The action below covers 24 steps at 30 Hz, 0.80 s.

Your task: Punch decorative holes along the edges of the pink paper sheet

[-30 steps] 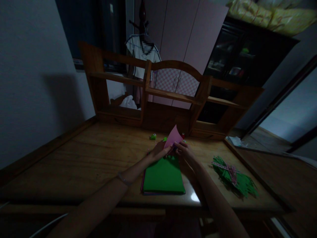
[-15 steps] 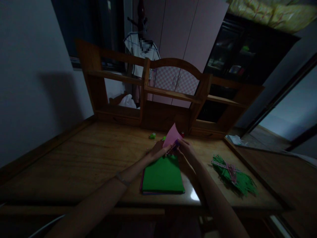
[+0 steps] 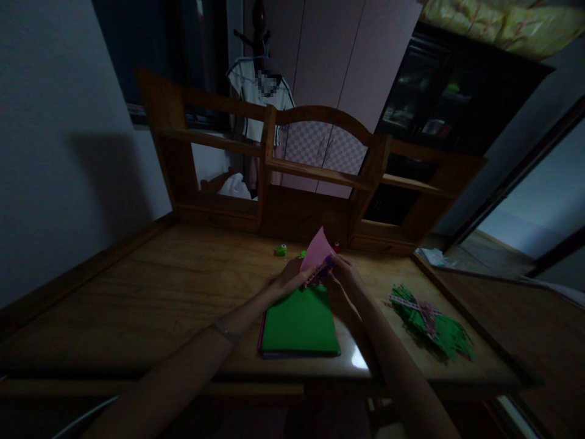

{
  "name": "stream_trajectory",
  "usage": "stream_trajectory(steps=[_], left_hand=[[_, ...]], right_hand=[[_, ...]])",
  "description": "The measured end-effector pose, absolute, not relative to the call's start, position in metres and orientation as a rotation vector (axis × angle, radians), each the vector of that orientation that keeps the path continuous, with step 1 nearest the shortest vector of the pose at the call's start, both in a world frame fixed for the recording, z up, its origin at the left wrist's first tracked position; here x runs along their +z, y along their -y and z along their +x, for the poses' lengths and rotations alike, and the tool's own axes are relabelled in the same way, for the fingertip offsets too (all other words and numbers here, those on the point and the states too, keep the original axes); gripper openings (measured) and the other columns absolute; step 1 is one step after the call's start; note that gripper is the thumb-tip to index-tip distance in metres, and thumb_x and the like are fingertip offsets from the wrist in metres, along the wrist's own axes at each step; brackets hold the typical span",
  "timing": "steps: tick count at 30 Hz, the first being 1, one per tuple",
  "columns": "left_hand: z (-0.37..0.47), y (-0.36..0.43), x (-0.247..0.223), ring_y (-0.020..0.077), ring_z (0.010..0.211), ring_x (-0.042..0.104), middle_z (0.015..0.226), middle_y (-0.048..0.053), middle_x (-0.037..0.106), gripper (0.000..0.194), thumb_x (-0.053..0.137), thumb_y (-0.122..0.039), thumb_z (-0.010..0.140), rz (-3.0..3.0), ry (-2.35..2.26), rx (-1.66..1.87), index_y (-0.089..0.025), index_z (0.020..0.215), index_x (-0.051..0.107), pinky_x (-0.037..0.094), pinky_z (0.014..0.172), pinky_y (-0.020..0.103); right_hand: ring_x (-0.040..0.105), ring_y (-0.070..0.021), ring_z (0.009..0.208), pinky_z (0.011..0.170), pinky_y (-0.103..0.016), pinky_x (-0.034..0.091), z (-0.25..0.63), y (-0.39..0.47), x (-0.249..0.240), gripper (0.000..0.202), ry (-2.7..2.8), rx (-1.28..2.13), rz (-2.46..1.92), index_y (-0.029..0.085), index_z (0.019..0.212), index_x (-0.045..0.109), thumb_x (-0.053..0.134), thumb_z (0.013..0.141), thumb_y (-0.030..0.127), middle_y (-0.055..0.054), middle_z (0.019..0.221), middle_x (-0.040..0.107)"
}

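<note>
My left hand (image 3: 292,277) is closed on a pink sheet of paper (image 3: 317,249), which stands tilted up with its lower edge toward me. A row of small cut-outs seems to run along that edge. My right hand (image 3: 343,271) grips a small purple paper punch (image 3: 328,263) at the sheet's right lower edge. Its jaws are too dark and small to make out. Below both hands, a green folder or stack of sheets (image 3: 301,323) lies on the desk, with pinkish edges showing on its left side.
On the wooden desk (image 3: 159,292), a small green punch-like object (image 3: 281,250) lies beyond my left hand. A small red object (image 3: 337,247) stands behind the paper. Green cut paper with pink punched strips (image 3: 432,320) is piled at right. A wooden shelf (image 3: 315,174) borders the back.
My right hand has shifted very slightly right with the purple punch along the paper's edge. The left hand and pink sheet stay almost still.
</note>
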<state>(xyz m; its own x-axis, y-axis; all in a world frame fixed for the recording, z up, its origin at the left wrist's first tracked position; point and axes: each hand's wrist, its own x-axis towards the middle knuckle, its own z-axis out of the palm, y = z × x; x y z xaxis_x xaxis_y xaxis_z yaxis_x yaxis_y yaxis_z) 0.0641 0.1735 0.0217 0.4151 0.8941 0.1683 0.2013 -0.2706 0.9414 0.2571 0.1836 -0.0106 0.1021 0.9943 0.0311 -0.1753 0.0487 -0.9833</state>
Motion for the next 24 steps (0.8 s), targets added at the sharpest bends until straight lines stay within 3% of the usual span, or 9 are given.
stream_trajectory(steps=[9, 15, 24], left_hand=[[0.065, -0.177, 0.017, 0.0191, 0.073, 0.065, 0.09, 0.009, 0.072, 0.04, 0.051, -0.047, 0.086, 1.777, -0.915, 0.957, -0.014, 0.099, 0.069, 0.045, 0.056, 0.023], [0.064, -0.178, 0.018, 0.0187, 0.067, 0.063, 0.081, 0.009, 0.071, 0.04, 0.051, -0.046, 0.085, 1.8, -0.946, 0.918, -0.012, 0.093, 0.07, 0.045, 0.054, 0.024], [0.066, -0.179, 0.014, 0.0199, 0.073, 0.064, 0.088, 0.01, 0.071, 0.04, 0.051, -0.046, 0.085, 1.785, -0.938, 0.95, -0.012, 0.097, 0.069, 0.047, 0.057, 0.025]], right_hand=[[0.061, -0.0155, 0.067, 0.064, -0.027, 0.047, 0.256, -0.18, -0.004, 0.035, 1.063, 1.194, -1.105, 0.021, 0.082, 0.065, 0.07, 0.069, 0.052, -0.001, 0.078, 0.067], [0.06, -0.0151, 0.066, 0.063, -0.026, 0.047, 0.255, -0.179, -0.002, 0.033, 1.103, 1.196, -1.076, 0.02, 0.081, 0.065, 0.071, 0.07, 0.05, -0.001, 0.079, 0.067], [0.058, -0.0139, 0.059, 0.056, -0.026, 0.045, 0.251, -0.173, 0.005, 0.03, 1.076, 1.19, -1.123, 0.021, 0.075, 0.065, 0.072, 0.069, 0.049, 0.0, 0.067, 0.064]])
